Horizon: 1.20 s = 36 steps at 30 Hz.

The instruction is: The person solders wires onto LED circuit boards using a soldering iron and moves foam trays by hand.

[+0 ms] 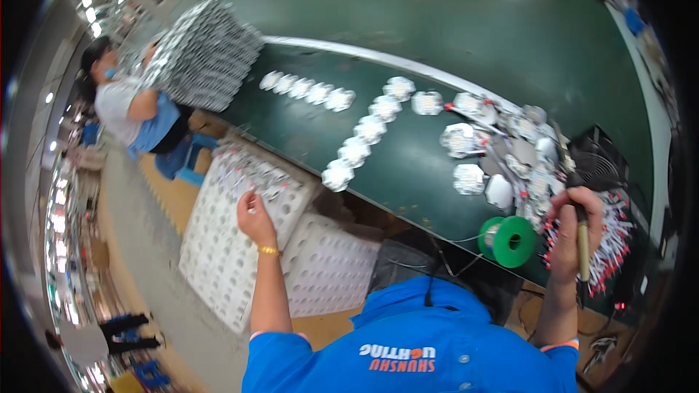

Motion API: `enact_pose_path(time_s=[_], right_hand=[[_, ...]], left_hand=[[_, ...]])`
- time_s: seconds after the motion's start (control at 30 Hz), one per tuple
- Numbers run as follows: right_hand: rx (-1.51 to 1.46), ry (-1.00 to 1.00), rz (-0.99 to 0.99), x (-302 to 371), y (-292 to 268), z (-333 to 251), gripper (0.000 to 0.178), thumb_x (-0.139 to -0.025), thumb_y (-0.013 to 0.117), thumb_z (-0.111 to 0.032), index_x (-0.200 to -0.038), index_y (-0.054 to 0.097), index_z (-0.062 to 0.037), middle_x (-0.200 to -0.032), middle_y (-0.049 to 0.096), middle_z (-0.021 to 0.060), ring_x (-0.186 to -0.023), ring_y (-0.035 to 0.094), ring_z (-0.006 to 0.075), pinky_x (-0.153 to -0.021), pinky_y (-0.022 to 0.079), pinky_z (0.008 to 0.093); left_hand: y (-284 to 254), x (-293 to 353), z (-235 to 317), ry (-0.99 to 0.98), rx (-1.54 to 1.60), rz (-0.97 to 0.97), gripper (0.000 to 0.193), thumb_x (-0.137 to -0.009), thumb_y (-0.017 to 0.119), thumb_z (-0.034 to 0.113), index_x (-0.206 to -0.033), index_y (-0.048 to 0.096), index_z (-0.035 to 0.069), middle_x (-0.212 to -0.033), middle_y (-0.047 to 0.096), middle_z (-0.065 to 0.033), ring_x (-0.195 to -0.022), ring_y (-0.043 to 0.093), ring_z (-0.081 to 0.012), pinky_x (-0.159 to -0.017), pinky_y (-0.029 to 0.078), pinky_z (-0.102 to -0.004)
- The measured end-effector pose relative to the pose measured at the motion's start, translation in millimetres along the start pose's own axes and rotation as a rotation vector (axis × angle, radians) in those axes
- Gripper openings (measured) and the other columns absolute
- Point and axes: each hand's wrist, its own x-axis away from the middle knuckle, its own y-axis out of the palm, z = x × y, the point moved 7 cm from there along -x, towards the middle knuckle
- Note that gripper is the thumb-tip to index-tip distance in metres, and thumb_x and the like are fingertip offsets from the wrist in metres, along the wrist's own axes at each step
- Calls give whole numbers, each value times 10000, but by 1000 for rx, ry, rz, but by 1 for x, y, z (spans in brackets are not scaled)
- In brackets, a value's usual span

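Observation:
My left hand [256,220], with a gold bracelet at its wrist, hangs over a white foam tray [211,262] with round hollows, close to a heap of small red-and-white parts [251,175] at its far end. Its fingers are curled together, and what they hold, if anything, does not show. On the right, my right hand [571,229] grips a soldering iron [583,251] by its tan and black handle. Just left of that hand stands a green spool of solder wire [507,241]. Behind it lies a pile of silvery light plates [524,149], and beside it a bundle of red-and-white wired parts [611,240].
Rows of octagonal plates [370,129] lie across the green bench [422,175]. A black fan [598,156] stands at the right. At the far left, a co-worker [142,105] is next to a tall stack of metallic plates [207,51]. Another foam tray [328,269] lies below the bench edge.

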Motion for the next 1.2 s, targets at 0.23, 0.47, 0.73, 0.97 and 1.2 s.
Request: enact_pose_path(time_s=[0.23,0.47,0.73,0.97,1.2], right_hand=[[19,-82,-51,-2,3,-9,172,-852,564,13,-1020,537,-14,-826,606,92,-676,564,132,-631,445,254],[72,-253,-100,8,-4,-15,197,-819,632,1,-1000,559,-22,-746,631,93,-593,516,170,-536,404,278],[75,-259,-133,9,-12,-9,220,-815,640,8,-1016,558,-29,-758,641,105,-602,551,195,-543,437,293],[43,-179,-148,-2,-2,8,254,-823,651,-10,-1057,555,-29,-772,634,108,-643,606,213,-569,471,299],[104,-176,-215,-17,24,9,302,-742,691,28,-1010,567,-38,-822,621,108,-688,633,215,-608,497,306]], left_hand=[[58,81,212,492,371,-448,86,-801,666,3,-882,653,27,-844,643,-83,-758,610,-201,-694,482,-292],[110,164,319,767,414,-903,212,-736,733,82,-925,657,22,-873,637,-99,-775,610,-240,-689,496,-329],[113,180,327,815,202,-907,502,-617,822,202,-1043,611,40,-994,587,-96,-928,546,-292,-802,459,-380],[73,189,359,903,478,-800,539,-583,836,178,-1046,592,49,-1010,588,-109,-912,551,-281,-799,444,-389],[67,197,383,1054,616,-690,573,-619,806,172,-1136,586,61,-1020,581,-59,-909,549,-244,-799,394,-385]])
